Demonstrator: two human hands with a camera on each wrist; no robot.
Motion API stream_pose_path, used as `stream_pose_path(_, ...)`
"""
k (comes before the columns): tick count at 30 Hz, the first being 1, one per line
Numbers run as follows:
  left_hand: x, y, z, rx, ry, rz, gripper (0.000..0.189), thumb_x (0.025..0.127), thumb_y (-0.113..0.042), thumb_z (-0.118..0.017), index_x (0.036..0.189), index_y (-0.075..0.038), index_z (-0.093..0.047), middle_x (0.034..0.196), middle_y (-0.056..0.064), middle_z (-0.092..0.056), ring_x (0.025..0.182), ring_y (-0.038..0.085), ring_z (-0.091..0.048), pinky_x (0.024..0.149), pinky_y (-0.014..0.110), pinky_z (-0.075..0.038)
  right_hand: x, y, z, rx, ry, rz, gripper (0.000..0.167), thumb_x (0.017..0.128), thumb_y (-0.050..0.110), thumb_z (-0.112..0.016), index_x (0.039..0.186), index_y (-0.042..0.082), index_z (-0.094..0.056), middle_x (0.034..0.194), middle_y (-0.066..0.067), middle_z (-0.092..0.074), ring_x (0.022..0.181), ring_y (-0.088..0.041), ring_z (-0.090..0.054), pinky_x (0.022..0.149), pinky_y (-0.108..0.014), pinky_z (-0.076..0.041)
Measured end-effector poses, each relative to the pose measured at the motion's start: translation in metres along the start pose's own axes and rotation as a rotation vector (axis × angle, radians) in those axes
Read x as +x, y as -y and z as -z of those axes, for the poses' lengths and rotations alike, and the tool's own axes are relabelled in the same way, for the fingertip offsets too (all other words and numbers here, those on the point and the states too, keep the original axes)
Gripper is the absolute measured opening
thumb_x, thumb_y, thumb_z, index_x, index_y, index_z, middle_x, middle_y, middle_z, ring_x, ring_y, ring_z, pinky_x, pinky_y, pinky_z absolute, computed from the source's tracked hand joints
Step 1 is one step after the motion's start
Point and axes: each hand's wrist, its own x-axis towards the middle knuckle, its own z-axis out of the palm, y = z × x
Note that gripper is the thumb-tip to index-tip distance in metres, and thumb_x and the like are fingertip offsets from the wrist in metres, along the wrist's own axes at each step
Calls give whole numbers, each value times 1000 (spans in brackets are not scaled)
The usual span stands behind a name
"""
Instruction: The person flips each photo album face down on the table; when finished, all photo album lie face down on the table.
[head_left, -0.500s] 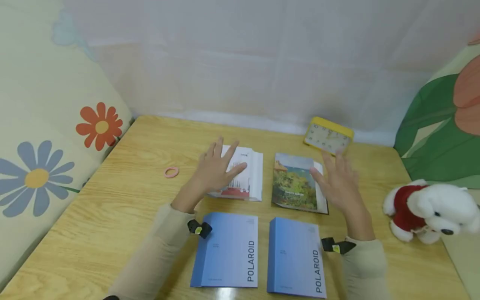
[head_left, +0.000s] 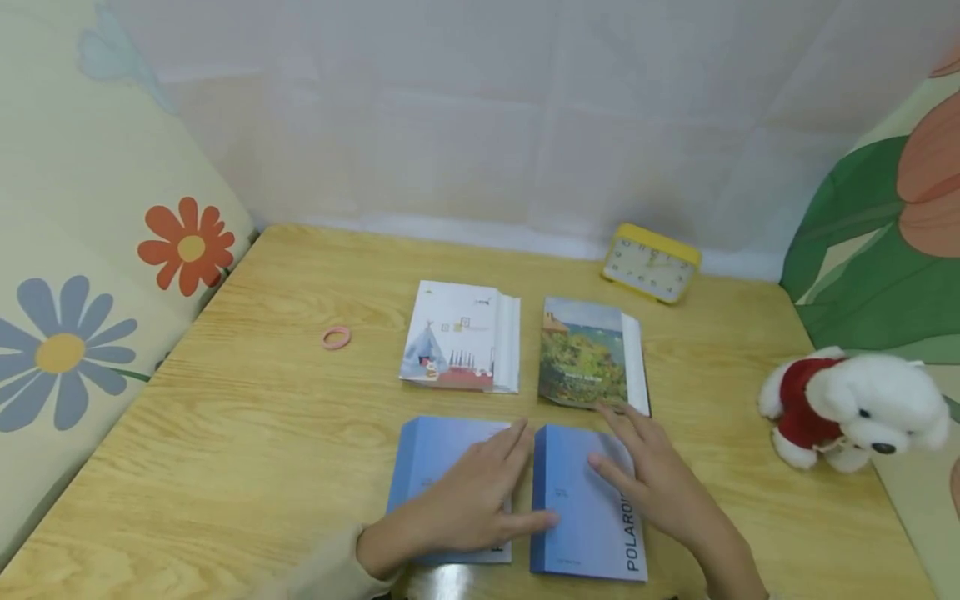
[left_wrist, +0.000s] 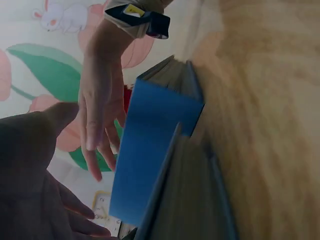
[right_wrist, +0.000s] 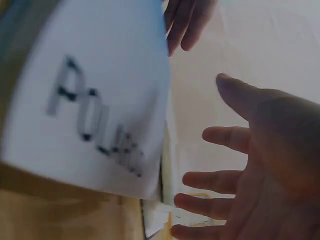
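Two blue albums marked POLAROID lie side by side at the front of the table in the head view. My left hand (head_left: 476, 500), fingers extended, is over the left blue album (head_left: 438, 437) and covers much of its cover. Its thumb reaches across to the spine side of the right blue album (head_left: 577, 542). My right hand (head_left: 663, 483) hovers over that album's right edge with its fingers spread. In the right wrist view the right hand's palm (right_wrist: 280, 165) faces the album cover (right_wrist: 95, 95), with nothing gripped.
Behind the blue albums lie a white album with a tent drawing (head_left: 457, 333) and an album with a garden-and-sea painting (head_left: 581, 354). A pink ring (head_left: 336, 347) is at left, a yellow clock (head_left: 651, 265) at the back, and a white plush dog in red (head_left: 817, 387) at right.
Both hands have come back toward the front, from the white and painted albums to over the two blue albums. The albums keep their places on the table.
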Motion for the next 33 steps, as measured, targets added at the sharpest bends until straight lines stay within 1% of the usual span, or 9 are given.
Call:
stream_pose_path(3,0,-5,-9,24,62,-1,116,81,-76,-59,156,3,-19,162,20,-17,147,32,-23,116,52,-24,-4,-2,-10,3,14,-26,64,96,46,-61,149,12,-46,150,-24,-40,134,-48,-38,103,-69,-33)
stream_pose_path(6,2,-8,-13,44,93,11,125,71,-75,-71,154,5,-23,161,19,-21,147,28,-25,117,48,-23,-4,-4,-15,-8,33,-51,62,95,42,-65,146,9,-50,148,-26,-43,133,-47,-40,105,-66,-33)
stream_pose_path(10,3,-11,-16,95,124,8,132,63,-74,-78,154,5,-23,160,20,-23,146,28,-28,116,47,-26,-2,-4,-18,-9,64,-87,62,94,41,-66,145,9,-51,149,-25,-41,135,-46,-38,107,-64,-32)
stream_pose_path(13,4,-13,-19,121,141,8,136,60,-73,-80,155,4,-21,160,20,-23,146,28,-27,116,48,-26,-1,-3,-18,4,71,-106,61,94,41,-66,145,10,-52,149,-24,-42,136,-45,-39,108,-63,-32)
stream_pose_path(18,4,-13,-23,108,129,10,132,64,-65,-84,155,5,-20,160,20,-22,147,25,-25,116,49,-25,-1,-3,-18,18,55,-79,57,94,34,-68,144,9,-53,145,-21,-48,133,-42,-43,107,-61,-34)
stream_pose_path(22,2,-9,-24,19,98,-5,128,65,-52,-88,155,7,-18,160,20,-22,147,24,-25,117,50,-23,0,-2,-22,39,54,-64,57,95,30,-67,146,10,-50,146,-19,-47,134,-39,-44,108,-60,-34)
stream_pose_path(27,-3,-8,-16,-226,27,-50,125,64,-27,-89,158,-2,-11,163,15,-10,145,31,-27,116,45,-27,3,-1,-26,118,13,-46,55,101,34,-57,151,16,-43,144,-14,-50,129,-34,-49,104,-58,-40)
stream_pose_path(30,-5,-12,-6,-332,22,-96,117,69,-22,-85,160,-11,-11,165,9,-1,144,34,-26,111,41,-36,7,3,-27,271,-10,-50,56,105,41,-45,154,16,-38,149,-12,-46,134,-33,-45,107,-57,-37)
stream_pose_path(33,-5,-17,1,-334,12,-162,107,73,-21,-82,159,-12,-20,166,6,1,145,34,-24,108,40,-40,11,9,-26,456,-6,-99,63,106,49,-35,155,10,-34,156,-13,-37,141,-35,-34,113,-58,-26)
